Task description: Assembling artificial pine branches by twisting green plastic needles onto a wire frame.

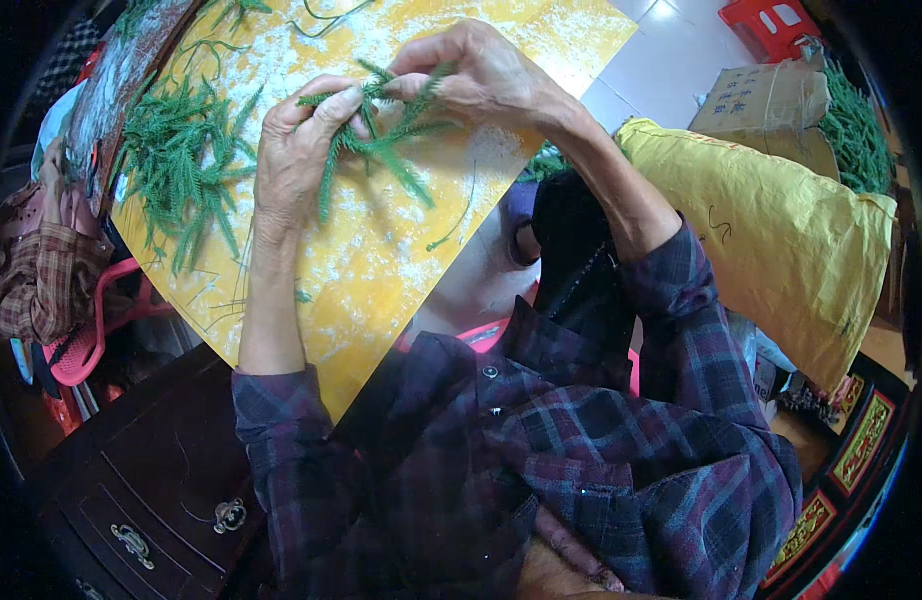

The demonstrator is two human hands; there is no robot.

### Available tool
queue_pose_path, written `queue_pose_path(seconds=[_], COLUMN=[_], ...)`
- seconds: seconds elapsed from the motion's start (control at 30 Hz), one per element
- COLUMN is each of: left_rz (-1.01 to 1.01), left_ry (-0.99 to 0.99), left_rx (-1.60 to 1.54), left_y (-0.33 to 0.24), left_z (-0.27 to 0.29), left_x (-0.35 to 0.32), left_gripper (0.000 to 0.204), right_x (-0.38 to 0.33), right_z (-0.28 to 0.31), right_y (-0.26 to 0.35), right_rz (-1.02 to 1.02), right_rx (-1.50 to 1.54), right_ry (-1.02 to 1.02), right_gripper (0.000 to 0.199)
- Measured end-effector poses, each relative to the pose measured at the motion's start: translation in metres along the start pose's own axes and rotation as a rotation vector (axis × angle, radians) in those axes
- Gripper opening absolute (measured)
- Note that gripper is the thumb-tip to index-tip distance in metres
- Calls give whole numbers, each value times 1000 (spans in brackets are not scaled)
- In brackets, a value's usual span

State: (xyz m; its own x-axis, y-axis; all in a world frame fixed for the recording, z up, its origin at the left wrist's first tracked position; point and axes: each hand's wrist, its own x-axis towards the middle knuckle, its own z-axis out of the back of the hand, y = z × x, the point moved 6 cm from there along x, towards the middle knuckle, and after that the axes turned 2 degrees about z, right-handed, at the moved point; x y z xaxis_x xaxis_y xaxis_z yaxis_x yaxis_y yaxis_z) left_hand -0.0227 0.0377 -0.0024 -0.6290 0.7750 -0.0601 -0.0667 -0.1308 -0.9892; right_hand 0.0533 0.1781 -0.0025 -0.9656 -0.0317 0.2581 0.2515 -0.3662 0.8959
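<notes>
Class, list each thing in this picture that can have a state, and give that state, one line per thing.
left hand: closed, pinching the green sprig
right hand: closed, fingertips gripping the green sprig
green sprig: held up over the yellow board
pile of green sprigs: lying loose on the board
yellow board: flat, dusted with white
yellow sack: full, lying on its side
cardboard box: open
dark drawers: shut

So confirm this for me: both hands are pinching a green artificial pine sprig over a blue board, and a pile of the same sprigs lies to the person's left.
Not quite: the board is yellow, not blue. The head view shows the left hand and right hand pinching the green artificial pine sprig over it, with the pile of sprigs to the person's left.
</notes>
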Motion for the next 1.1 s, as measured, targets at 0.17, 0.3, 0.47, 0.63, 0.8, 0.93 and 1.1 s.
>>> queue_pose_path(seconds=[0.17,0.3,0.47,0.63,0.8,0.93,1.1], left_rz=[-94,-178,-48,-58,-66,-63,-14], left_ry=[-175,-137,-110,11,-34,-66,-101], left_rx=[10,87,10,-163,-107,-59,20], left_y=[-10,-18,-14,-15,-14,-11,-12], left_z=[11,8,13,17,15,17,7], left_x=[-2,-4,-2,2,0,0,-5], left_gripper=[17,18,24,37,36,33,30], right_x=[-6,-7,-8,-9,-10,-8,-8], right_z=[21,15,16,19,19,19,17], right_y=[5,19,14,12,11,7,13], right_rz=[164,307,138,106,90,80,91], right_rx=[-185,-426,-280,-233,-224,-221,-280], right_ry=[-302,-246,-292,-323,-334,-350,-331], right_gripper=[23,22,18,18,17,21,22])
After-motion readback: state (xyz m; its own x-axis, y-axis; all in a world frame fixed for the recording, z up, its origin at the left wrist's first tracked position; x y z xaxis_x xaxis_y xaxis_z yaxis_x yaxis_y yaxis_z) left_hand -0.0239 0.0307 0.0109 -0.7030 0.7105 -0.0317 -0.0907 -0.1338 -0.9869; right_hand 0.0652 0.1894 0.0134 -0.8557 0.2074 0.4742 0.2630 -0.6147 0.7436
